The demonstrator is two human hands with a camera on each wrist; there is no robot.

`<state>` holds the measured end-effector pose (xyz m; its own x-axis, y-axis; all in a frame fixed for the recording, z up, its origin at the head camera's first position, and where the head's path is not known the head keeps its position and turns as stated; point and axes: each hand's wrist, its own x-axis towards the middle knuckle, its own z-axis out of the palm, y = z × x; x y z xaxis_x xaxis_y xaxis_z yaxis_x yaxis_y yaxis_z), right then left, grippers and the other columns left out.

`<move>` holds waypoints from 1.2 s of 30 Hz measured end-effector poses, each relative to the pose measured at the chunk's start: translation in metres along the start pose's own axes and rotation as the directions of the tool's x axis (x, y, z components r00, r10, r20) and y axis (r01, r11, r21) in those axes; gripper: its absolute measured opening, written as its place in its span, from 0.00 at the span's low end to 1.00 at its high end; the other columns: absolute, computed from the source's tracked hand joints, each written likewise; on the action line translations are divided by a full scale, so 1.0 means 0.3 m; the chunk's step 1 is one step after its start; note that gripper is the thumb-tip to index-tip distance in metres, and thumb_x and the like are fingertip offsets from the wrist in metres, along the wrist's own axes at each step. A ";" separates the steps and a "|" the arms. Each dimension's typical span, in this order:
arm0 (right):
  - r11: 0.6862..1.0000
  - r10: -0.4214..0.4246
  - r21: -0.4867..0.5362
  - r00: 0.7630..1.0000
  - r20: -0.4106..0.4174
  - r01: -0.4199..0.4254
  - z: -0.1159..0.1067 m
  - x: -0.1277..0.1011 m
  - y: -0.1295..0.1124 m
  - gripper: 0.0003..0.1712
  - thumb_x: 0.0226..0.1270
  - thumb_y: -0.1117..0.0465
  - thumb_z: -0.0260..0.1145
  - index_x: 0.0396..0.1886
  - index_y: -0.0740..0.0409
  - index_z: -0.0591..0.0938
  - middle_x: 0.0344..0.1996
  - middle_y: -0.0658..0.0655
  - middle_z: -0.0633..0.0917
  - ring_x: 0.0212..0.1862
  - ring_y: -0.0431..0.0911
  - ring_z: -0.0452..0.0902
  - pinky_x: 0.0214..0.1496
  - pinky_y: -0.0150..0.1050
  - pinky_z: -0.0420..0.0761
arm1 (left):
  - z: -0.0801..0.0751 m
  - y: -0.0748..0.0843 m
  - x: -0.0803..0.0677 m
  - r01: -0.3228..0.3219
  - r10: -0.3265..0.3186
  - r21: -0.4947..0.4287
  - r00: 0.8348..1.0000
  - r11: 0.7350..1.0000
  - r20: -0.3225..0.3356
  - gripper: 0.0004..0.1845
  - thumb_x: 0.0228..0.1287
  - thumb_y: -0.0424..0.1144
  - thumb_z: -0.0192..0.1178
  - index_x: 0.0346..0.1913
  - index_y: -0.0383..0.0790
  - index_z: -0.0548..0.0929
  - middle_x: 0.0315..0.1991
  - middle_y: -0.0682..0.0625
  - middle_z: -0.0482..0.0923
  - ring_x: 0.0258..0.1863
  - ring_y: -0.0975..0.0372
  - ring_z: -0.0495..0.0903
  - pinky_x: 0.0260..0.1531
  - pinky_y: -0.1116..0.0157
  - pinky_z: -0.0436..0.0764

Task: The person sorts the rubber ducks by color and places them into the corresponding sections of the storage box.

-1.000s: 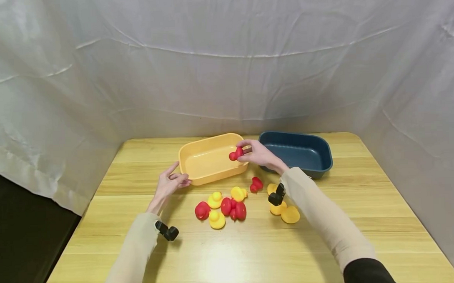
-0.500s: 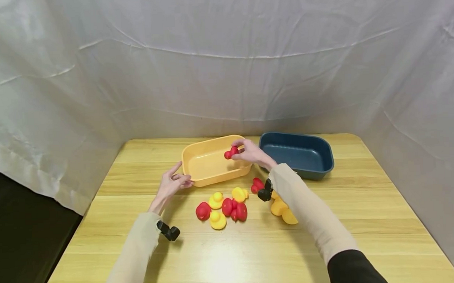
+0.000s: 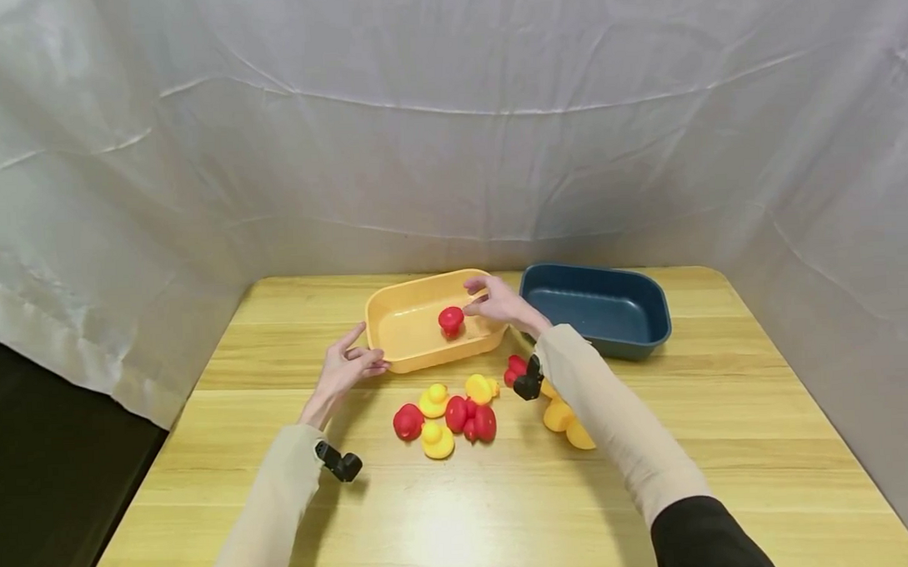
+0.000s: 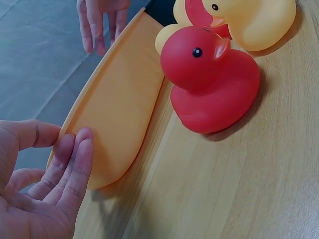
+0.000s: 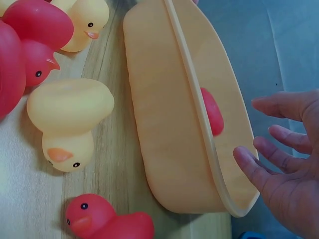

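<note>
A red rubber duck sits inside the yellow tub; the right wrist view shows part of this duck behind the tub's rim. My right hand hovers over the tub's right end with fingers spread and holds nothing. My left hand touches the tub's left front corner with straight fingers. Several red and yellow ducks lie on the table in front of the tub, among them a red one and a yellow one.
A dark blue tub stands to the right of the yellow one. More yellow ducks lie partly under my right forearm. White cloth hangs behind and beside the wooden table.
My right hand carried the red duck leftward over the yellow tub and let it go; the duck now sits inside. The left hand has stayed at the tub's corner.
</note>
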<state>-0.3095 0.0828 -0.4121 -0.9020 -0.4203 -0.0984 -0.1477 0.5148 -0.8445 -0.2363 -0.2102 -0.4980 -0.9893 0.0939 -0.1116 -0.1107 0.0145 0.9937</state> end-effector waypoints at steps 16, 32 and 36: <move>0.997 -0.082 0.011 0.996 0.029 0.082 -0.050 -0.086 0.030 0.26 0.55 0.66 0.63 0.55 0.62 0.70 0.51 0.63 0.74 0.50 0.55 0.74 0.52 0.44 0.78 | 0.004 -0.002 -0.001 -0.014 0.014 -0.017 1.000 1.000 0.004 0.49 0.46 0.43 0.67 0.69 0.47 0.49 0.28 0.50 0.82 0.31 0.56 0.84 0.39 0.61 0.82; 0.970 -0.242 0.060 0.966 0.092 0.237 -0.082 -0.295 0.021 0.20 0.55 0.71 0.62 0.48 0.72 0.72 0.46 0.72 0.76 0.47 0.61 0.74 0.52 0.51 0.77 | 0.030 0.034 -0.036 -0.018 0.019 -0.006 1.000 1.000 0.013 0.46 0.51 0.40 0.63 0.70 0.45 0.47 0.31 0.46 0.82 0.33 0.55 0.84 0.41 0.60 0.82; 0.959 -0.282 0.076 0.954 0.103 0.275 -0.072 -0.296 0.107 0.20 0.55 0.70 0.63 0.49 0.70 0.72 0.46 0.70 0.77 0.47 0.60 0.74 0.51 0.49 0.78 | 0.053 0.084 -0.071 0.001 -0.001 -0.010 1.000 1.000 -0.003 0.42 0.55 0.33 0.59 0.69 0.44 0.48 0.32 0.44 0.81 0.35 0.50 0.83 0.44 0.56 0.80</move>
<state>-0.2429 0.1528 -0.4191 -0.7770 -0.6231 0.0896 -0.3586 0.3213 -0.8765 -0.2165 -0.1959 -0.4705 -0.9895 0.0904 -0.1129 -0.1129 0.0045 0.9936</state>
